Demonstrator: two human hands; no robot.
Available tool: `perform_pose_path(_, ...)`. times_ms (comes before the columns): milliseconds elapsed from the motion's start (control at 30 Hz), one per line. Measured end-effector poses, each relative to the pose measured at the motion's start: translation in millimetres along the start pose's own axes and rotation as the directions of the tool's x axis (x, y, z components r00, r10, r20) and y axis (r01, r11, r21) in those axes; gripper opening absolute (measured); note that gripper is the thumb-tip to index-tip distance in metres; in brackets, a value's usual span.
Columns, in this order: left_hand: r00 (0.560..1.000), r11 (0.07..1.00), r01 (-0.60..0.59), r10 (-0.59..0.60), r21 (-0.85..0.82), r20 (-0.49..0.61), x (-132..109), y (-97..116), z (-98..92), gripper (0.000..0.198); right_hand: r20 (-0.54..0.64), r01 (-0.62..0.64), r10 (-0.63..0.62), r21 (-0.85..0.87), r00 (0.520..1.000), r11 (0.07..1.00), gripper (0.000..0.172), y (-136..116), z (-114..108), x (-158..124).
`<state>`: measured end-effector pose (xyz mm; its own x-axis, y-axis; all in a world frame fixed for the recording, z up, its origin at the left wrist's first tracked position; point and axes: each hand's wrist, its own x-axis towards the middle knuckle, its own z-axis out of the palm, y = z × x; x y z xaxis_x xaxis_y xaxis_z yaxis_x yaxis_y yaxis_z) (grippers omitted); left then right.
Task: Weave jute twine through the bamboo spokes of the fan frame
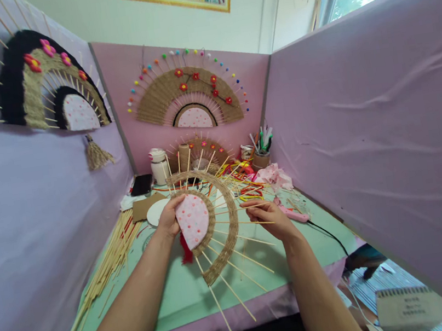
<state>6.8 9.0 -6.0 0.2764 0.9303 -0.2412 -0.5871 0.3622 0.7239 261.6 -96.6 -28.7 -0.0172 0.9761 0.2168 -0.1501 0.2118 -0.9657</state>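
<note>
My left hand [169, 217] grips a half-round woven fan [232, 213] by the straight edge of its pink dotted centre [194, 220]. The thumb lies on the front of that centre. Thin wooden sticks radiate from it through a band of woven twine, and the fan is turned so its curve faces right. A red tassel [186, 250] hangs behind its lower left edge. Just outside the woven band, my right hand [268, 218] is closed in a pinch among the stick ends. Whether it grips a stick or a strand of twine is too small to tell.
Loose sticks [107, 265] lie along the table's left side. A phone [141, 185], a white jar [159, 166] and a twine spool [185, 157] stand behind. A pink glue gun [295, 214] with a black cord lies right. Finished fans [193, 89] hang on the partitions.
</note>
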Motion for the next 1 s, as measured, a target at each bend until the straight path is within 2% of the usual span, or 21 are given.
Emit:
perform_pose_path(167,0.998,0.999,-0.037,0.037,-0.001,-0.051,-2.8,5.3,1.1,0.011,-0.015,0.012,-0.013,-0.093,1.0,0.996,0.025,-1.3,-11.0,-1.7)
perform_pose_path(300,0.998,0.999,-0.046,0.047,0.022,-0.045,-2.0,8.6,-1.1,0.012,-0.037,0.029,-0.036,-0.179,0.999,0.983,0.025,-6.3,-22.6,-4.9)
perform_pose_path(467,0.995,0.996,-0.079,0.081,0.037,-0.057,1.7,11.0,-5.8,0.011,-0.137,0.03,-0.073,-0.292,0.988,0.956,0.024,-17.5,-35.6,-11.6)
perform_pose_path(700,0.993,0.995,-0.086,0.089,0.046,-0.075,4.7,11.4,-8.3,0.008,-0.226,0.075,-0.16,-0.342,0.961,0.937,0.025,-31.3,-31.4,-18.9)
perform_pose_path(867,0.99,0.995,-0.094,0.095,0.014,-0.101,2.3,13.2,-5.4,0.01,-0.226,0.077,-0.161,-0.34,0.961,0.937,0.024,-37.9,-25.9,-21.2)
perform_pose_path(1000,0.989,0.995,-0.09,0.083,-0.051,-0.119,0.6,13.8,-2.6,0.013,-0.226,0.118,-0.154,-0.164,0.962,0.979,0.029,-26.8,-23.9,-13.4)
